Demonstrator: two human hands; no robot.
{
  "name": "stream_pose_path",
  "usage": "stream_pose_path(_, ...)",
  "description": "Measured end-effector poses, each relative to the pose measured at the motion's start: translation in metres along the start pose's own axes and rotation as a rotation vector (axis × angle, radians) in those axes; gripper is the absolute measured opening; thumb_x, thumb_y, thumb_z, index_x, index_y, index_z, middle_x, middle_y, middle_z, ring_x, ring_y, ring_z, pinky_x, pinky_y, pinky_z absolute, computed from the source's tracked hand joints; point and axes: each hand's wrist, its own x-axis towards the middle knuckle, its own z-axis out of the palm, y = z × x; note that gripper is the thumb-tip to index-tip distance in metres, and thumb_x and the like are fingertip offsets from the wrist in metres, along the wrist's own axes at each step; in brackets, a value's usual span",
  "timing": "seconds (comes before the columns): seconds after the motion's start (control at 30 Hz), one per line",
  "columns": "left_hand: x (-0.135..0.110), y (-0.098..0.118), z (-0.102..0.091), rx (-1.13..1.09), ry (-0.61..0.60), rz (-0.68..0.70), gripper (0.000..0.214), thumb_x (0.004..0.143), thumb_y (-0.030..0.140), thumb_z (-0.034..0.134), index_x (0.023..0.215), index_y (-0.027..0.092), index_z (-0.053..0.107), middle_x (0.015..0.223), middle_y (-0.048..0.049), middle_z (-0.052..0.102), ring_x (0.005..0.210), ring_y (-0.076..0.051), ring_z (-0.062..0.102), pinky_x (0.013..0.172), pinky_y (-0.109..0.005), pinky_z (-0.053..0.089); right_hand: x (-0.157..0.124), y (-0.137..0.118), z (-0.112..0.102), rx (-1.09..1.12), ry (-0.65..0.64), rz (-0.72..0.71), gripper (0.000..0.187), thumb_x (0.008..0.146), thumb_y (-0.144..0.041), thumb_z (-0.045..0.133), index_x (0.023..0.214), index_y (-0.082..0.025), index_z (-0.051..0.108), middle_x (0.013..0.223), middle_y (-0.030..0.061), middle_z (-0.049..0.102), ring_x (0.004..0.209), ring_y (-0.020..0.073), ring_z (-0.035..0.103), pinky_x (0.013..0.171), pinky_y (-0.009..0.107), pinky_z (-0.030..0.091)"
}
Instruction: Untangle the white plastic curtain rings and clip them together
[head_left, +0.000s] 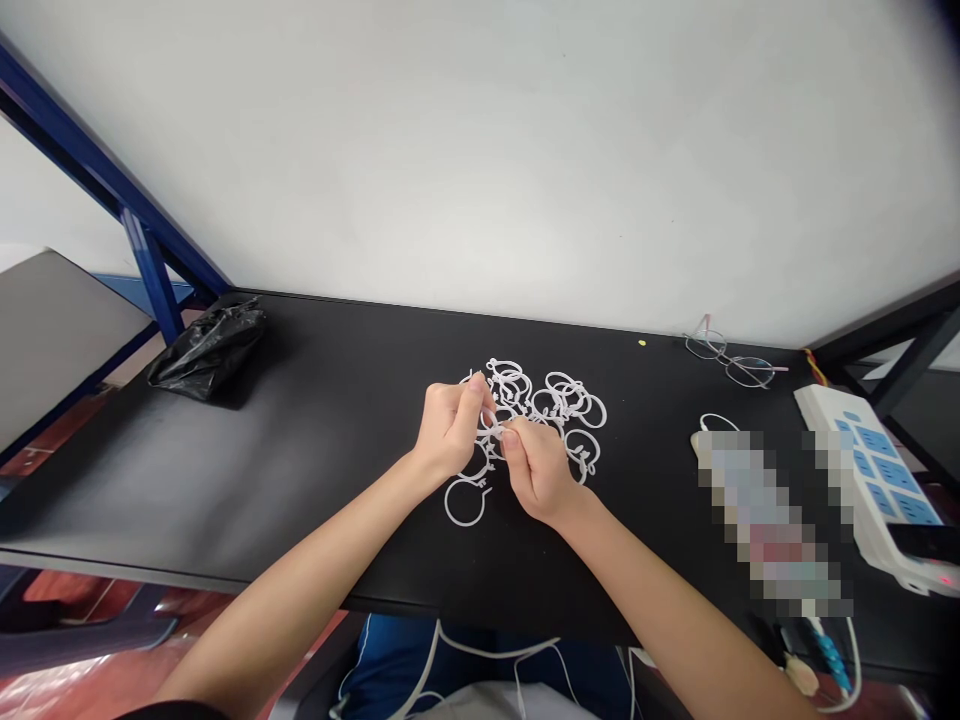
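A heap of several white plastic rings (559, 405) lies on the black table (300, 470), near its middle. My left hand (450, 430) and my right hand (536, 468) meet just in front of the heap, fingers pinched together on one white ring (491, 425) between them. Another white ring (466, 502) lies flat on the table just below my left hand.
A crumpled black plastic bag (210, 350) sits at the table's far left. Wire-framed glasses (731, 360) lie at the back right. A white power strip (874, 480) with blue sockets is at the right edge. Blue shelf legs (142, 250) stand at left.
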Motion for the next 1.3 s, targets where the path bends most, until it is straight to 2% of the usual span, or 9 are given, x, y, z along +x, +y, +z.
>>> stream_pose_path(0.3,0.001,0.002,0.0,-0.016,-0.012,-0.006,0.063,0.093,0.057,0.031,0.051,0.015,0.054,0.048,-0.0027,0.055,0.046,-0.01,0.048,0.05,-0.025,0.037,0.0,-0.003,0.0,0.024,0.012,0.011,0.028,0.096,-0.013,0.035,0.07,-0.022,0.032,0.056,-0.0054,0.034,0.045,0.0088,0.031,0.045,0.025,0.026)
stream_pose_path(0.4,0.006,-0.007,-0.002,-0.03,-0.007,-0.06,0.063,0.091,0.059,0.031,0.051,0.016,0.054,0.047,-0.0026,0.053,0.044,-0.01,0.045,0.048,-0.025,0.035,-0.002,-0.003,0.001,0.128,0.16,0.129,0.032,0.099,-0.018,0.034,0.067,-0.022,0.034,0.055,-0.0051,0.035,0.046,0.0087,0.036,0.046,0.024,0.03)
stream_pose_path(0.5,0.018,-0.025,-0.012,0.039,0.111,-0.104,0.064,0.091,0.059,0.03,0.052,0.016,0.056,0.044,-0.0018,0.049,0.044,-0.011,0.045,0.048,-0.025,0.034,0.0,-0.001,-0.001,0.275,0.394,0.22,0.038,0.101,-0.026,0.032,0.064,-0.022,0.036,0.052,-0.0056,0.033,0.045,0.0091,0.037,0.046,0.025,0.035)
stream_pose_path(0.63,0.038,-0.041,-0.038,0.298,0.247,-0.156,0.067,0.091,0.063,0.025,0.057,0.016,0.059,0.051,-0.0043,0.057,0.05,-0.015,0.053,0.055,-0.026,0.039,0.008,0.001,-0.009,0.354,0.569,0.306,0.041,0.1,-0.034,0.036,0.061,-0.022,0.034,0.049,-0.0072,0.031,0.042,0.0093,0.033,0.046,0.025,0.04)
stream_pose_path(0.73,0.045,-0.044,-0.059,0.725,0.172,-0.263,0.068,0.085,0.073,0.029,0.06,0.018,0.062,0.061,-0.0077,0.064,0.066,-0.023,0.062,0.063,-0.03,0.042,0.016,0.002,-0.016,0.377,0.645,0.36,0.043,0.099,-0.037,0.04,0.059,-0.022,0.033,0.047,-0.0079,0.03,0.042,0.0089,0.032,0.046,0.024,0.04)
stream_pose_path(0.8,0.046,-0.046,-0.07,0.945,0.178,-0.337,0.068,0.081,0.077,0.032,0.066,0.019,0.065,0.07,-0.0108,0.068,0.076,-0.029,0.065,0.068,-0.033,0.043,0.02,0.003,-0.021,0.425,0.708,0.409,0.043,0.098,-0.037,0.041,0.058,-0.022,0.031,0.046,-0.0088,0.029,0.04,0.0081,0.031,0.044,0.024,0.039)
stream_pose_path(0.93,0.044,-0.054,-0.082,1.078,0.176,-0.389,0.062,0.084,0.07,0.036,0.084,0.017,0.068,0.089,-0.015,0.071,0.091,-0.031,0.064,0.074,-0.035,0.046,0.024,0.012,-0.029,0.418,0.809,0.459,0.045,0.097,-0.038,0.04,0.056,-0.023,0.029,0.045,-0.0095,0.028,0.038,0.0068,0.028,0.044,0.023,0.04)
stream_pose_path(1.07,0.041,-0.06,-0.085,1.109,0.109,-0.415,0.048,0.086,0.058,0.044,0.092,0.016,0.065,0.098,-0.0161,0.069,0.1,-0.033,0.06,0.078,-0.038,0.048,0.023,0.018,-0.03,0.362,0.837,0.47,0.044,0.097,-0.039,0.039,0.057,-0.023,0.029,0.046,-0.0089,0.028,0.039,0.0073,0.03,0.043,0.023,0.04)
stream_pose_path(1.3,0.037,-0.063,-0.085,1.179,0.154,-0.356,0.038,0.088,0.047,0.044,0.101,0.016,0.063,0.113,-0.019,0.059,0.109,-0.034,0.052,0.081,-0.041,0.047,0.019,0.022,-0.028,0.187,0.775,0.413,0.045,0.097,-0.05,0.033,0.06,-0.024,0.029,0.048,-0.008,0.03,0.04,0.0084,0.033,0.045,0.023,0.04)
